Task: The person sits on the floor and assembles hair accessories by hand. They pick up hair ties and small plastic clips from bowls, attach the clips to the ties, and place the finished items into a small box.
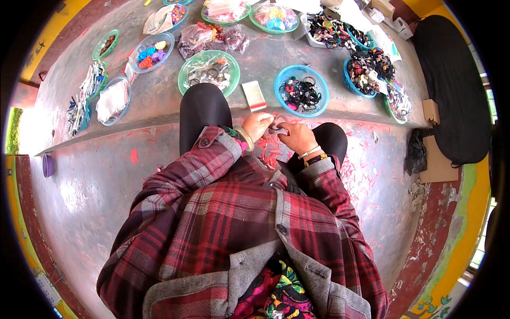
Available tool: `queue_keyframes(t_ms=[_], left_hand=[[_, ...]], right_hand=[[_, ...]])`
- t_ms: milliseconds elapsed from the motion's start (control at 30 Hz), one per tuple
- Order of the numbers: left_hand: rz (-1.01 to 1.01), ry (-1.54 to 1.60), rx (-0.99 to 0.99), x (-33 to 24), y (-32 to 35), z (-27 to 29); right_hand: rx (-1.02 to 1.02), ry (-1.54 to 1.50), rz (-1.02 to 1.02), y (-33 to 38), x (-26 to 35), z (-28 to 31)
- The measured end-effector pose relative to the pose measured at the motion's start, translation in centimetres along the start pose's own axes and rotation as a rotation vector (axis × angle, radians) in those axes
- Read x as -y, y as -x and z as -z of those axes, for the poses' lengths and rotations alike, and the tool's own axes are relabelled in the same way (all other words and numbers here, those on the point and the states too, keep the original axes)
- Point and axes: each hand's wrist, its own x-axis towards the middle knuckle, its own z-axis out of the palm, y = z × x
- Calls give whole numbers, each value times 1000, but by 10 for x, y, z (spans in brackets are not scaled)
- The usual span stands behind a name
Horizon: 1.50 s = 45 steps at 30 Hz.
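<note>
Between my knees, my left hand point(257, 126) and my right hand point(298, 138) meet, fingers closed in a pinch. Both grip a small dark pinkish-brown piece point(277, 125); it is too small to tell its kind. Below the hands, red and pink strips point(271, 151) lie in my lap and on the floor. Just beyond my left hand, a white and red flat box point(254, 95) rests on the ledge. To its right stands a blue basin point(302, 91) with black cords or bands inside, and to its left a green basin point(209, 74) with bagged small items.
More basins line the raised ledge point(154, 101): one with colored pieces point(151, 51), one with white packets point(113, 101), and a blue one with dark bands point(366, 72). Bagged goods point(212, 38) lie behind. At right are a long black padded object point(450, 87) and cardboard point(440, 162).
</note>
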Motion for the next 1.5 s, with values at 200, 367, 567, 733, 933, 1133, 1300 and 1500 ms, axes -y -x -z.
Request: queue_keyframes(t_ms=[200,367,567,733,933,1133,1300,1500], left_hand=[[-161,-236,14,-9,2,-6],[-133,19,-91,-45,10,-7],[-132,77,-85,-66,20,-5],[-326,35,-51,-111,43,-13],[-357,43,-2,-129,54,-17],[-198,183,-57,-139,52,-22],[-86,284,-51,-122,53,-18],[83,444,12,-111,51,-21]], right_hand=[[142,-343,-19,-9,-8,1],[29,-576,-148,7,21,45],[-410,-789,-84,15,14,44],[-417,-828,-188,24,-11,14],[-416,-866,-150,23,-8,8],[-409,-764,-118,29,-10,7],[-514,-846,-96,36,5,23],[-597,-626,114,44,19,32]])
